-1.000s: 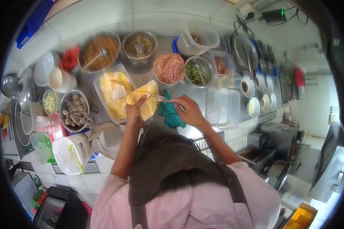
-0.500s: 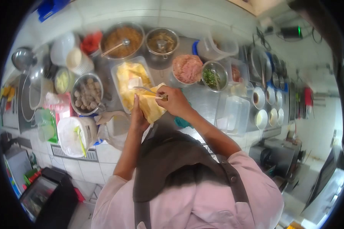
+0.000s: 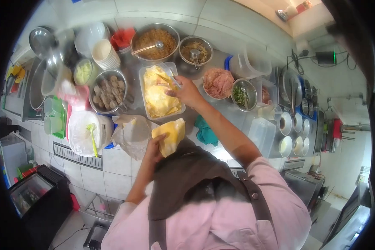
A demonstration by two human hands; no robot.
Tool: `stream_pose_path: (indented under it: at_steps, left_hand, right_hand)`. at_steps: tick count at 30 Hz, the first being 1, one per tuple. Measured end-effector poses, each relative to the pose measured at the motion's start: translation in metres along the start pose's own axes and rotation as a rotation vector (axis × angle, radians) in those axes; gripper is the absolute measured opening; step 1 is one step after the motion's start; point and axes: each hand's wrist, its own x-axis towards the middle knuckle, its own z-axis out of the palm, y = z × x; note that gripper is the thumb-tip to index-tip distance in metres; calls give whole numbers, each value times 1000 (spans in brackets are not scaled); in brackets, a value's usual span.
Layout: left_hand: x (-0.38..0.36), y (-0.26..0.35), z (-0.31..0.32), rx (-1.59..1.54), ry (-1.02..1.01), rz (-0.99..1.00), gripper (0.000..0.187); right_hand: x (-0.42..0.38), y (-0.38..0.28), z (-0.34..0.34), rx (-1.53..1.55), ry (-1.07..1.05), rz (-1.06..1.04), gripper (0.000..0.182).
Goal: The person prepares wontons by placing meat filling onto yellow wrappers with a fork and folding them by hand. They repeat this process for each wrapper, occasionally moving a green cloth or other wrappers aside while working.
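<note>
Head view: a person stands at a crowded bench.
Meatballs: metal bowl, far left of the hands.
Left hand: fingers clamped on a yellow wrapper, near the bench edge.
Tray: heaped with yellow wrappers.
Right hand: over the tray, fingers pinched on a fork.
Mince: bowl just right.

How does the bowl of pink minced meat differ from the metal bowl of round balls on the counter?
The bowl of minced meat holds one smooth pink mass; the bowl of balls holds many separate grey-brown lumps. The bowl of balls looks larger. The meat bowl sits just beyond the right hand, on its right; the bowl of balls lies left of the tray of yellow wrappers, farther from that hand. Both are round, uncovered and upright on the counter.
</note>
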Motion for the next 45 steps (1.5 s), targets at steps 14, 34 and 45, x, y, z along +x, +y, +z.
stream_pose_path:
  at_steps: [14,34,45]
  left_hand:
    - [34,54,51,-201,-249,103,59]
    - [49,25,61,-141,-208,24,58]
    - [69,29,62,-140,-190,14,58]
  right_hand:
    - [-129,45,-135,-553,307,77,34]
    - [-146,55,-123,-806,167,166,45]
    - [-122,37,-149,778,281,743,30]
